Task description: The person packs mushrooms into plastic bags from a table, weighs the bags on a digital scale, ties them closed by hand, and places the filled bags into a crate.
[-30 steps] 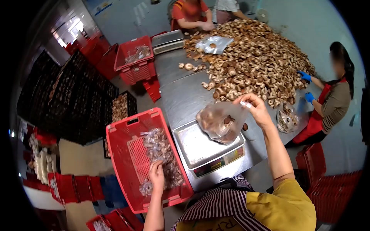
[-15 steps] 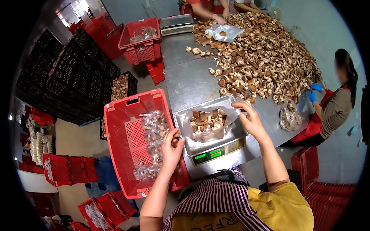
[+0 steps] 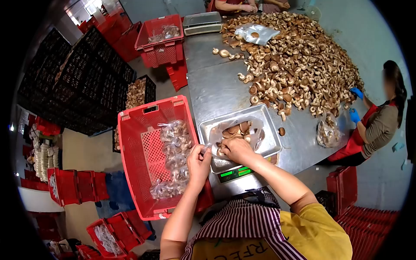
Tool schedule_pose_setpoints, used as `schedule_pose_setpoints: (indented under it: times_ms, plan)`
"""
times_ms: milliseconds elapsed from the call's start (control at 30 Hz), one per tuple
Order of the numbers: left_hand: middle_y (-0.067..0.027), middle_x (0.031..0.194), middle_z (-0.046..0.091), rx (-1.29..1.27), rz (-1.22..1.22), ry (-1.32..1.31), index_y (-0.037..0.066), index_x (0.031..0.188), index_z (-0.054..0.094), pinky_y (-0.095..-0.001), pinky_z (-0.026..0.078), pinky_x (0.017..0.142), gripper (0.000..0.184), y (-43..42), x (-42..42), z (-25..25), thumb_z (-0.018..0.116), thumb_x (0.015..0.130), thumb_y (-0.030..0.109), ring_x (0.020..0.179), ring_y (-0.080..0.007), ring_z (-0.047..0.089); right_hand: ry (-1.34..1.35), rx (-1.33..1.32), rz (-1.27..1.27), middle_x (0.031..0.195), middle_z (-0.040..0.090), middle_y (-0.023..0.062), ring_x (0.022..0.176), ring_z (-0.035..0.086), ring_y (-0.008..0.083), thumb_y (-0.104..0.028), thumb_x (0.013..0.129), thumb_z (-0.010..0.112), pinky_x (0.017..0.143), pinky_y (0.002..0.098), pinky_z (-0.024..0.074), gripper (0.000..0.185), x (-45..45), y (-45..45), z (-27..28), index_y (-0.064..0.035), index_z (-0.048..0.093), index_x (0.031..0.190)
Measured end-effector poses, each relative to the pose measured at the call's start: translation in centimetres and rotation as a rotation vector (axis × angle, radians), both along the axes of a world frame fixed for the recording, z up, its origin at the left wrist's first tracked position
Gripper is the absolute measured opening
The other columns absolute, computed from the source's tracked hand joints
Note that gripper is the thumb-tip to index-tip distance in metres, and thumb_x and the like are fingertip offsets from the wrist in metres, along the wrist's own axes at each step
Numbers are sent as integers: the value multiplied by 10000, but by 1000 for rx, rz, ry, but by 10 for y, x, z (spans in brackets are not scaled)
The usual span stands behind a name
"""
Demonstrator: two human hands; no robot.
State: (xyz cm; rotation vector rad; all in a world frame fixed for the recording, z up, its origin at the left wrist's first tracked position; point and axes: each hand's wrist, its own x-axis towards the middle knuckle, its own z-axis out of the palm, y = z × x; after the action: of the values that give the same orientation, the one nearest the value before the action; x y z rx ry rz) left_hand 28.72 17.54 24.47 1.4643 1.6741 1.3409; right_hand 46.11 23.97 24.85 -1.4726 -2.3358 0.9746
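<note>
A clear plastic bag (image 3: pixel 258 125) partly filled with brown-capped mushrooms (image 3: pixel 240 128) lies in the metal pan (image 3: pixel 272 146) of a digital scale (image 3: pixel 236 174). My left hand (image 3: pixel 199 168) is closed, pinching the bag's left edge between thumb and fingers. Inside the bag's opening, my right hand (image 3: pixel 237 151) has its fingers curled down on a mushroom, and its fingertips are partly hidden. Part of the scale's green display is covered by my right forearm.
Left of the scale stands a red crate (image 3: pixel 125 164) with several filled bags (image 3: pixel 177 149). A large mushroom pile (image 3: pixel 303 65) covers the far table. A loose mushroom (image 3: pixel 281 131) lies beside the pan. A co-worker with blue gloves (image 3: pixel 354 115) stands at right, near another filled bag (image 3: pixel 328 132).
My right hand has left the bag's right edge and moved left and down into its opening. My left hand has shifted right onto the bag. A loose mushroom now lies right of the pan.
</note>
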Motion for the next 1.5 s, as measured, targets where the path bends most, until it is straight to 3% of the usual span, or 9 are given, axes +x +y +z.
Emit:
schedule_pose_setpoints:
  times_ms: [200,567,800,1033,1200,1233,1367,1467,1500]
  plan:
    - [27,706,485,-92,72,-165,23,822,605,-230,325,527,57,-8,-8,-8,658,842,35,595,-52,378,786,-638,-298,900,654,20,723,592,65,-97,997,502,636,213,483,186,26,9,-16,-26,607,1133]
    - [60,719,502,-73,8,-259,26,891,638,-199,307,507,27,2,7,-27,655,871,32,582,-17,355,1120,-783,-330,1007,666,88,837,660,153,-121,1005,494,681,278,565,223,61,-10,2,-12,562,1188]
    - [30,863,610,-77,-43,-306,16,1062,626,-173,367,550,193,-1,5,-16,649,871,14,638,-5,427,1607,-1142,-241,1166,626,152,943,659,282,-439,1034,367,653,347,573,476,90,-27,25,-42,548,1225]
    - [49,945,492,-89,-89,-212,54,1232,576,-149,368,660,401,-4,-2,5,664,843,13,755,-21,402,856,-807,-325,862,646,90,657,600,128,-207,988,540,499,234,475,223,166,-83,5,3,605,1029]
    - [46,943,465,-93,-88,-305,57,1245,572,-155,377,703,394,-3,-11,1,634,858,25,777,-28,407,102,-836,-512,641,581,40,462,479,125,-183,949,569,480,306,411,235,311,-194,-170,-66,578,745]
    - [46,943,465,-91,-84,-307,57,1245,572,-155,377,703,394,-4,-13,0,634,858,25,777,-28,407,-291,-623,-91,644,597,52,490,511,158,-214,904,596,494,353,428,248,401,-253,-278,-58,580,712]
    - [28,961,517,-80,-82,-298,47,1248,564,-164,396,706,393,-5,-25,-3,628,862,18,825,-28,460,-962,-926,-70,1222,629,190,1131,604,356,-258,832,636,928,384,491,358,431,-326,-186,-51,698,1117]
    - [25,964,529,-82,-105,-308,42,1252,557,-166,399,711,392,-6,-23,-2,621,866,11,840,-29,472,-817,-620,216,1141,655,207,1072,622,374,-330,856,625,925,415,490,412,469,-292,-262,1,674,1097]
    - [27,963,527,-54,-125,-287,42,1254,554,-167,398,714,391,-3,-19,2,615,870,6,840,-28,469,-669,-572,-181,1087,668,208,1028,633,374,-320,867,608,891,421,495,384,422,-258,-211,8,675,1055]
